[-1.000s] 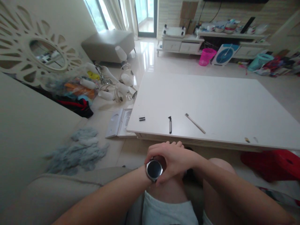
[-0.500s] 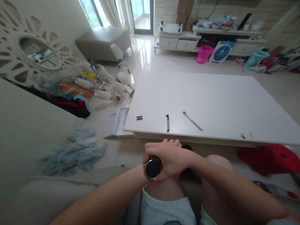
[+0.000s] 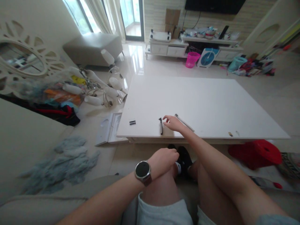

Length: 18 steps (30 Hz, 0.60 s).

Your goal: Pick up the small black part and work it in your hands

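On the white table (image 3: 199, 97), my right hand (image 3: 172, 123) is reaching over the front part, its thumb and fingers bent and apart with nothing between them. Just left of its fingertips lies a slim razor-like tool (image 3: 161, 126) with a black head and a grey and black handle. A pale toothbrush (image 3: 187, 125) lies at an angle on the other side, partly behind the hand. Farther left are two small dark bars (image 3: 132, 122) side by side. My left hand (image 3: 163, 158) rests palm down on my knee, loosely open and holding nothing. A round watch (image 3: 142, 169) is on its wrist.
Small bits (image 3: 230, 134) lie near the table's front right edge. A red stool (image 3: 257, 153) stands at the right. An open white box (image 3: 109, 128) and a lamp with several white shades (image 3: 93, 100) are on the left; a fluffy grey rug (image 3: 72, 165) covers floor below.
My right hand has left my left wrist and moved forward over the table, near the razor-like tool. My left hand stays on the knee, its watch now uncovered. The view has shifted somewhat.
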Motion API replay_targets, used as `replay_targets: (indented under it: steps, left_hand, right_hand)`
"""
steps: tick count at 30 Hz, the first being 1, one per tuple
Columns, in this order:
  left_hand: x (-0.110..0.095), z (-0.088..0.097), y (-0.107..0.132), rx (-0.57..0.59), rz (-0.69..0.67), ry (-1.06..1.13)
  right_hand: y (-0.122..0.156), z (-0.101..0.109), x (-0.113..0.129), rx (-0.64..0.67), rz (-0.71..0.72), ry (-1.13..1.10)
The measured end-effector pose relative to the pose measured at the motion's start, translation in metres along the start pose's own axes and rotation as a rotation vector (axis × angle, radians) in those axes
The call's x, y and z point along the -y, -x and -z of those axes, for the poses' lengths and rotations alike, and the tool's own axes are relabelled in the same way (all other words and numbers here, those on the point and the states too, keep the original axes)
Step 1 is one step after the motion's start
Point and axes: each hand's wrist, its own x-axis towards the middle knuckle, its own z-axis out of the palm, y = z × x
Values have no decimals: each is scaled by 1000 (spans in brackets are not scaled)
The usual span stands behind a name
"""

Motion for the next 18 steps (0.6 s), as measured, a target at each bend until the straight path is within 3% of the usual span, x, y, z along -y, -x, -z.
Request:
replay_targets:
  steps: [5, 12, 18]
  left_hand:
    - [1, -1, -3, 37, -9, 17]
    - [0, -7, -2, 27, -24, 53]
    - [0, -5, -1, 54, -6, 46]
  right_hand:
    - [-6, -19, -14, 66, -46, 52]
    - [-16, -45, 1, 37, -140, 128]
    - [-13, -48, 9, 23, -153, 157]
